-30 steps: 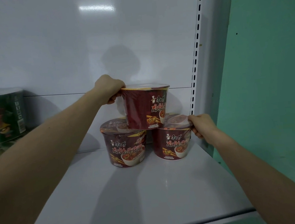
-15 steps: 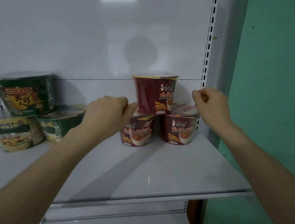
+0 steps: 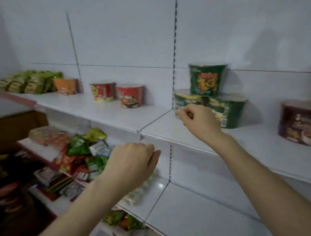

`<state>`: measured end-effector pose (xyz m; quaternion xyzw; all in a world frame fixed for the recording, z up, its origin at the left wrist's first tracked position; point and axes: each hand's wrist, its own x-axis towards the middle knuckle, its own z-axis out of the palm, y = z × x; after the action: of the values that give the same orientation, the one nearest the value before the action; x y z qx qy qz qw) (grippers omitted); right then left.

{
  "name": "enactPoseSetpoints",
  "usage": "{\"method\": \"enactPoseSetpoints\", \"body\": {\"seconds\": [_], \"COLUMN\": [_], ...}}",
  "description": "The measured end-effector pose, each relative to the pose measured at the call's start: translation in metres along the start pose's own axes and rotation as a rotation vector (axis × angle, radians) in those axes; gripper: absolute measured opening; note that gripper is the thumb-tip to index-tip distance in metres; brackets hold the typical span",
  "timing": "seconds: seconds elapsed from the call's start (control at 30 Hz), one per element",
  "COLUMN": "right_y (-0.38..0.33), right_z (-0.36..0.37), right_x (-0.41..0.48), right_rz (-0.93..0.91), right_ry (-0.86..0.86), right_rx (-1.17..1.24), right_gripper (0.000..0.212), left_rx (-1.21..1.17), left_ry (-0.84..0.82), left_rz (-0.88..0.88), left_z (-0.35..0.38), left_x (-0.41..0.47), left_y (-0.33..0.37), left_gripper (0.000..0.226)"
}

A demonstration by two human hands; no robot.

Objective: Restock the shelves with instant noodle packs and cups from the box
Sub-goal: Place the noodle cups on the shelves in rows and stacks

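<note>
My left hand (image 3: 134, 162) hangs in front of the lower shelves with fingers curled and holding nothing. My right hand (image 3: 198, 121) is raised before the stack of green noodle bowls (image 3: 208, 80), fingers curled, empty. Dark red noodle bowls (image 3: 303, 123) stand on the upper shelf (image 3: 171, 131) at the far right, apart from both hands. Two red noodle cups (image 3: 130, 97) and an orange one (image 3: 66, 86) stand further left on the same shelf, beside green noodle packs (image 3: 29, 82).
A lower shelf at the left holds a heap of mixed snack packets (image 3: 79, 154). A brown cardboard surface (image 3: 11, 128) shows at the far left. White back panels with slotted uprights (image 3: 174, 46) run behind the shelves.
Both hands let go of the dark red bowls and drew back. The view swung left, so the red stack now sits at the right edge and the left shelves came into sight.
</note>
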<state>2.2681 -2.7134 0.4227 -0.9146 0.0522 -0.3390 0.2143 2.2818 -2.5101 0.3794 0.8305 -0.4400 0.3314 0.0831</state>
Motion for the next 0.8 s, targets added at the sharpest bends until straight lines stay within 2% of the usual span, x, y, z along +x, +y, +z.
{"method": "enactPoseSetpoints", "body": {"seconds": [0.13, 0.27, 0.37, 0.57, 0.8], "right_y": [-0.103, -0.191, -0.242, -0.318, -0.365], "right_z": [0.105, 0.179, 0.230, 0.345, 0.499], "right_x": [0.012, 0.019, 0.028, 0.050, 0.112], "right_rz": [-0.105, -0.230, -0.309, -0.430, -0.471], "right_ry": [-0.151, -0.240, -0.297, -0.412, -0.570], "right_rx": [0.084, 0.146, 0.155, 0.189, 0.233], "right_gripper": [0.037, 0.037, 0.037, 0.032, 0.029], "left_rx": [0.092, 0.209, 0.249, 0.345, 0.318], "left_ry": [-0.056, -0.173, -0.152, -0.212, -0.253], "left_rz": [-0.204, -0.335, -0.449, -0.611, -0.789], "left_z": [-0.032, -0.057, -0.070, -0.048, 0.011], "left_x": [-0.082, -0.143, -0.181, -0.240, -0.261], "left_y": [-0.085, -0.155, -0.196, -0.293, -0.430], "left_gripper": [0.039, 0.043, 0.040, 0.035, 0.031]}}
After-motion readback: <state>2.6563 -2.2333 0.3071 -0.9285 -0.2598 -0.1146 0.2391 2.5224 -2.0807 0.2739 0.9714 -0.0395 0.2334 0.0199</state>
